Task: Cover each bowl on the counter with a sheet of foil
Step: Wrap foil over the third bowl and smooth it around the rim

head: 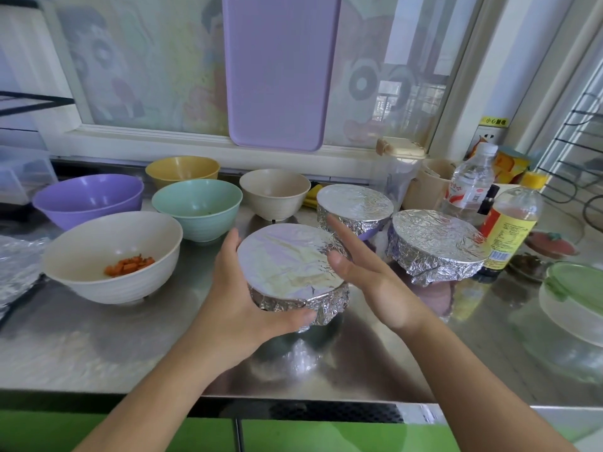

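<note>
My left hand (241, 288) grips the round foil-covered bowl (290, 265) mid-counter; my right hand (362, 272) rests open against its rim. Foil is thin, tears easily: hold the bowl wall.

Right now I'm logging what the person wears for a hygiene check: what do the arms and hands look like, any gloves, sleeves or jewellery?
Both arms are bare as far as the picture shows; no sleeve comes into view. The left hand and right hand wear no gloves. No ring, watch, bracelet or bandage shows on either hand or wrist. The nails that show look short and unpainted.
</note>
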A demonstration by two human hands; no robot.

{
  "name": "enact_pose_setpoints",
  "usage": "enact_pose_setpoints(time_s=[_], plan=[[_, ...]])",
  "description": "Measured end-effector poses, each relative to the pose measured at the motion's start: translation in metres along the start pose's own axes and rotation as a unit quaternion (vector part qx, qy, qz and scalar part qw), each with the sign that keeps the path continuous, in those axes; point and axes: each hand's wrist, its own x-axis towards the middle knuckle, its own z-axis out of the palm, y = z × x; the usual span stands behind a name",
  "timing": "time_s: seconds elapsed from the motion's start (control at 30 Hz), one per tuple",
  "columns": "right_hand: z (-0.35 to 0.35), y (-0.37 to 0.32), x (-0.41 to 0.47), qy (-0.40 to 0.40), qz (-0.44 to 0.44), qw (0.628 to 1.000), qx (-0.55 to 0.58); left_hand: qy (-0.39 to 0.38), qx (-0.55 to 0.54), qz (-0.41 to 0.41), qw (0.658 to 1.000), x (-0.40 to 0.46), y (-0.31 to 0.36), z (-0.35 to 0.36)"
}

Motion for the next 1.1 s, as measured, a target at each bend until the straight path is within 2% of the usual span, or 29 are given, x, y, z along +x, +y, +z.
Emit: enact_pose_setpoints(time_s=[0.2, 0.33, 0.43, 0.57, 0.73, 0.83, 1.1], plan=[[0.01, 0.003, 0.007, 0.059, 0.011, 0.997, -0.039, 0.021, 0.013, 0.004, 1.0, 0.0, 0.001, 0.01], [0.011, 0.003, -0.002, 0.075, 0.006, 0.996, -0.045, -0.014, 0.011, -0.021, 1.0, 0.006, -0.006, -0.012], [0.011, 0.001, -0.01, 0.108, -0.023, 0.988, -0.107, -0.056, 0.013, -0.037, 0.998, 0.011, -0.013, -0.032], [0.006, 0.001, -0.006, 0.167, -0.058, 0.971, -0.162, -0.074, 0.016, -0.038, 0.996, 0.009, -0.017, -0.039], [0.015, 0.004, -0.005, 0.07, 0.026, 0.997, -0.028, -0.011, -0.02, -0.031, 0.999, 0.002, 0.0, -0.017], [0.021, 0.011, -0.01, 0.053, 0.027, 0.998, -0.036, 0.014, -0.02, -0.012, 1.0, 0.001, 0.0, -0.005], [0.016, 0.021, -0.02, -0.033, 0.02, 0.999, 0.008, 0.025, -0.046, -0.003, 0.999, 0.007, -0.006, -0.002]])
